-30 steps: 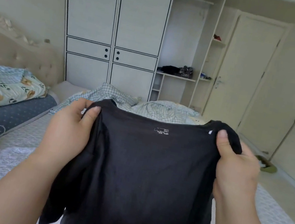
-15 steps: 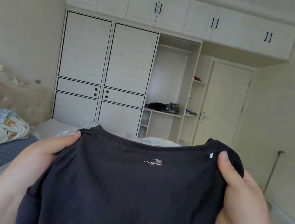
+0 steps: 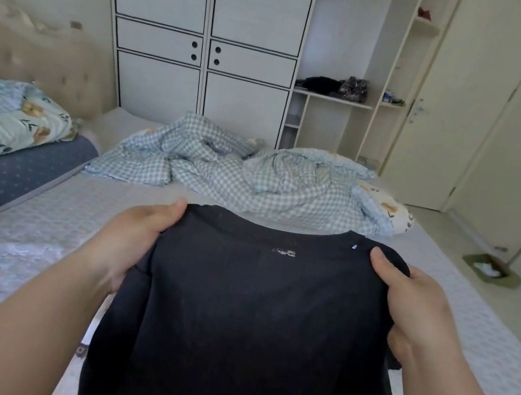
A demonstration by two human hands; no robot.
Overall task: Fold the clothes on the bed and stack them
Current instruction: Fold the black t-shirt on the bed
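Black shirt point(image 3: 251, 317) held up, checked quilt point(image 3: 239, 172) rumpled behind

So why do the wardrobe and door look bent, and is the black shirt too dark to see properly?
Head view: the wide-angle lens bows straight lines, so the wardrobe and door lean near the edges. Soft, even daylight, no glare. The black shirt, held by the left hand and right hand, shows almost no fold detail; the headboard looks slightly soft.
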